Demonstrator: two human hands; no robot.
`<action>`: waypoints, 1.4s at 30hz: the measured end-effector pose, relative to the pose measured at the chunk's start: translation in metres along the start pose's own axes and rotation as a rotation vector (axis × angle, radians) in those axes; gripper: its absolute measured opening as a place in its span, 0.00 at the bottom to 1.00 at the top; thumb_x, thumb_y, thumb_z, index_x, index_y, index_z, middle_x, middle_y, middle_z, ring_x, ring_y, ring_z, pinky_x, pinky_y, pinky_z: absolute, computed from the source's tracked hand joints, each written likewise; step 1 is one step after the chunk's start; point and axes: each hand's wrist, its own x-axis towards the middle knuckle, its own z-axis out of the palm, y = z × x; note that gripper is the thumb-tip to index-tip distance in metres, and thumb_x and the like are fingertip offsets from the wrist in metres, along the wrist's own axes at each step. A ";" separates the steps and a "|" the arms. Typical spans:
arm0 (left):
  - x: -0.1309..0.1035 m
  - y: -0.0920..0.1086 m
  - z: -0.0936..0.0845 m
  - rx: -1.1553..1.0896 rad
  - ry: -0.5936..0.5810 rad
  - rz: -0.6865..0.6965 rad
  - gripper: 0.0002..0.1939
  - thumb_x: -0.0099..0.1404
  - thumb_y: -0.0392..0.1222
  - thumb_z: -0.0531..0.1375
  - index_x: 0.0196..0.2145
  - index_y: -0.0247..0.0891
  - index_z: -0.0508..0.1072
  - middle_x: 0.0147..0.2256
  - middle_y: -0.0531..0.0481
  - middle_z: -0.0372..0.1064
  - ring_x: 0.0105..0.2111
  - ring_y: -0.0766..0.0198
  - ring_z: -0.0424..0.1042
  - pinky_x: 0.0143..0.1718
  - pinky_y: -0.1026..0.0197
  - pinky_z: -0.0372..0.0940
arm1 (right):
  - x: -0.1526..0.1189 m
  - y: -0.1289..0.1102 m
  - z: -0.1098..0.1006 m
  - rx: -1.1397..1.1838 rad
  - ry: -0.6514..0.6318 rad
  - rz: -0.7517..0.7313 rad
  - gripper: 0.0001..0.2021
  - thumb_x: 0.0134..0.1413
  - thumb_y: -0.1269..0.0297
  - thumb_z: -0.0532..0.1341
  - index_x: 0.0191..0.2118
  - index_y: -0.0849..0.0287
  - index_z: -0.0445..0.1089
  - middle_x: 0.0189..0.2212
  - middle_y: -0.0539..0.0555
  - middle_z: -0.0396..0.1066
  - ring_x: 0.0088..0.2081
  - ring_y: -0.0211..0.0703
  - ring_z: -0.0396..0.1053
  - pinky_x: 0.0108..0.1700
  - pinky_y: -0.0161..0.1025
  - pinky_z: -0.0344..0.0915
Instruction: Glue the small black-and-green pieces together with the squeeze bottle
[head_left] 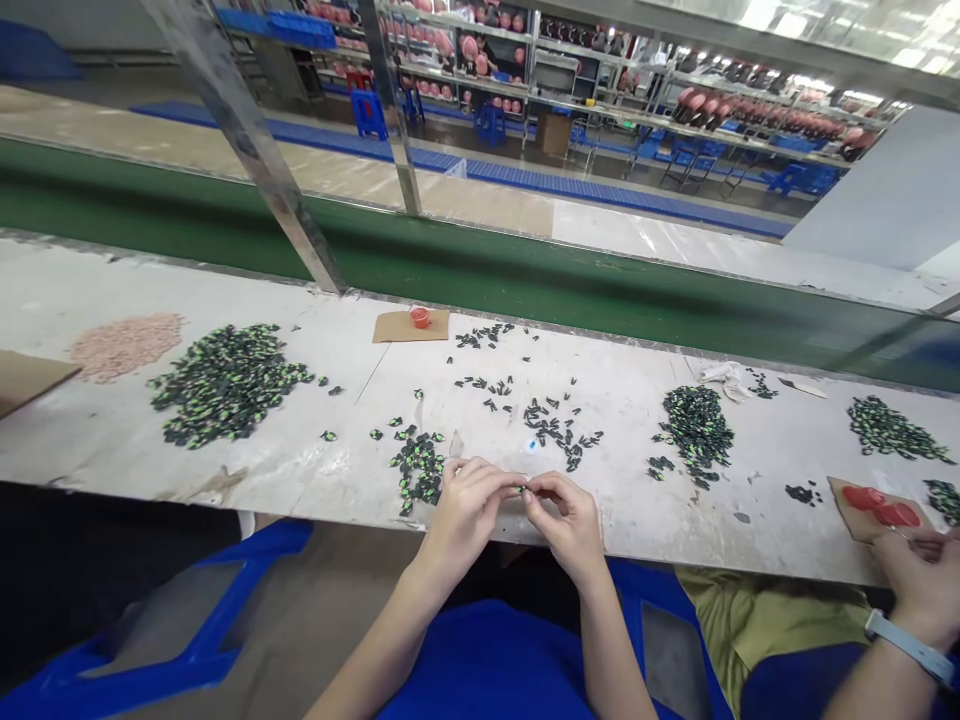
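Note:
Over the near edge of the white bench [330, 480], my left hand [472, 500] and my right hand [568, 515] meet fingertip to fingertip. Pinched between them is a small black-and-green part [523, 489], too tiny to make out its kind. Left of my left hand lies a loose cluster of black-and-green pieces [418, 465]. Beyond my hands, small black pieces [551, 422] are scattered, with a small blue-white bright spot [532, 446] near them. A red cup [419, 317] stands on a cardboard piece [390, 327] farther back.
Large piles of black-and-green pieces [225, 385] and pink pieces [127, 346] lie to the left; another pile [696, 430] lies right. A co-worker's hand [919, 575] is by red cups [896, 514] at far right. A metal post [262, 165] rises from the bench's back, beside the green conveyor belt [465, 255].

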 end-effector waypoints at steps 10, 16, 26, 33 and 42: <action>-0.001 0.000 -0.009 0.116 0.054 0.154 0.14 0.69 0.29 0.49 0.41 0.41 0.72 0.29 0.53 0.72 0.33 0.63 0.68 0.41 0.56 0.58 | -0.004 0.006 0.015 0.053 0.078 0.052 0.04 0.51 0.64 0.62 0.31 0.58 0.73 0.28 0.53 0.76 0.30 0.42 0.75 0.35 0.36 0.73; 0.000 -0.001 -0.005 0.055 -0.021 0.180 0.16 0.69 0.31 0.49 0.45 0.42 0.73 0.30 0.50 0.73 0.33 0.61 0.69 0.41 0.54 0.63 | -0.004 0.004 0.008 0.004 0.064 0.025 0.04 0.51 0.65 0.61 0.30 0.58 0.72 0.26 0.52 0.75 0.29 0.41 0.74 0.34 0.37 0.73; -0.001 -0.067 -0.038 0.089 0.123 -0.136 0.12 0.66 0.43 0.56 0.45 0.42 0.76 0.43 0.46 0.76 0.48 0.53 0.71 0.50 0.47 0.67 | -0.005 0.027 -0.066 -0.395 0.539 0.083 0.13 0.51 0.53 0.62 0.30 0.59 0.73 0.28 0.57 0.75 0.27 0.45 0.70 0.31 0.41 0.69; 0.050 -0.133 -0.062 0.471 0.114 -0.384 0.11 0.62 0.39 0.55 0.37 0.40 0.77 0.39 0.44 0.77 0.43 0.49 0.71 0.47 0.50 0.65 | 0.012 0.040 -0.074 -0.694 0.741 -0.032 0.28 0.53 0.43 0.59 0.47 0.64 0.72 0.47 0.67 0.67 0.51 0.60 0.63 0.52 0.56 0.60; 0.068 -0.148 -0.046 0.547 0.010 -0.373 0.08 0.59 0.38 0.56 0.26 0.40 0.75 0.29 0.41 0.75 0.36 0.48 0.70 0.40 0.50 0.63 | 0.019 0.055 0.010 -0.582 0.105 -0.122 0.23 0.49 0.49 0.65 0.49 0.53 0.68 0.53 0.61 0.66 0.61 0.68 0.49 0.56 0.69 0.52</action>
